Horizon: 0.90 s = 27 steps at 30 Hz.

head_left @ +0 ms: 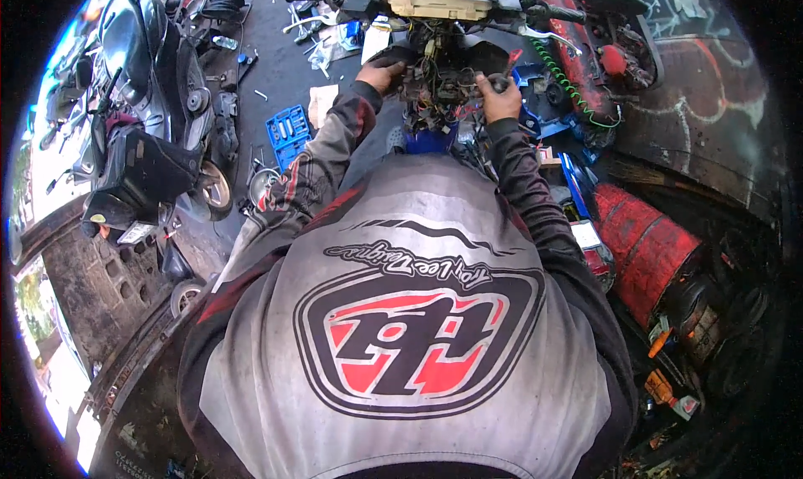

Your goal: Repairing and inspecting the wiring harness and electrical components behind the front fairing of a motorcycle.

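Note:
In front of me stands a motor scooter with its front opened up, its handlebar (447, 9) across the top of the view. Bare wiring and dark parts (439, 82) show below it. My left hand (382, 76) is closed on the left edge of a dark plastic panel (396, 55). On the other side, my right hand (500, 100) is closed beside the wiring, thumb up, round a dark rounded thing that I cannot make out. A slim red piece (513, 58) sticks up just above it; whether I hold it is unclear.
A blue socket case (288, 135) lies open on the floor at left, near a metal bowl (264, 185). Another black scooter (142, 145) is parked far left. At right are a red compressor tank (577, 53), a coiled green hose (556, 78) and a red drum (644, 245).

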### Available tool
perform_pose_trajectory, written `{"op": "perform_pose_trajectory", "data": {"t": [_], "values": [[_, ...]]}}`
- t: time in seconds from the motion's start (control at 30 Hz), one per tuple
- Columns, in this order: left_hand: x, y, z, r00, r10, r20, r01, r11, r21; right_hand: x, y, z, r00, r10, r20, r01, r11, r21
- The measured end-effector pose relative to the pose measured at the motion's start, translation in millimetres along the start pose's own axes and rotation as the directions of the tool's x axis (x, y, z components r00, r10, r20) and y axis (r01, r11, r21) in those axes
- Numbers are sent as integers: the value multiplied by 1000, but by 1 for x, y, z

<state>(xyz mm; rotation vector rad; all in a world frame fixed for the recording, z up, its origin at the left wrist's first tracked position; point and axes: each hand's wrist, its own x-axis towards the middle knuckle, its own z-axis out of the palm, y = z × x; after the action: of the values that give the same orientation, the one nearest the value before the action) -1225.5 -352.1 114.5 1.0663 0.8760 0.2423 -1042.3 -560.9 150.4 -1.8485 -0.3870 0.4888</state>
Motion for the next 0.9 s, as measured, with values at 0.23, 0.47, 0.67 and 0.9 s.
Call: {"op": "perform_pose_trajectory", "data": {"t": [0.23, 0.47, 0.67, 0.9], "values": [[-52, -26, -12, 956, -276, -102, 258, 953, -158, -4, 26, -26, 997, 33, -64, -30, 998, 53], [-74, -45, -7, 939, -342, -28, 339, 938, -73, -11, 24, -26, 996, 90, 9, -90, 993, 79], [-75, -54, 7, 966, -254, -53, 258, 964, 73, -9, 21, -26, 996, 83, 15, -83, 996, 17], [-70, -63, 20, 975, -214, -50, 220, 960, 171, -6, 36, -28, 999, 43, -5, -44, 999, -23]]}}
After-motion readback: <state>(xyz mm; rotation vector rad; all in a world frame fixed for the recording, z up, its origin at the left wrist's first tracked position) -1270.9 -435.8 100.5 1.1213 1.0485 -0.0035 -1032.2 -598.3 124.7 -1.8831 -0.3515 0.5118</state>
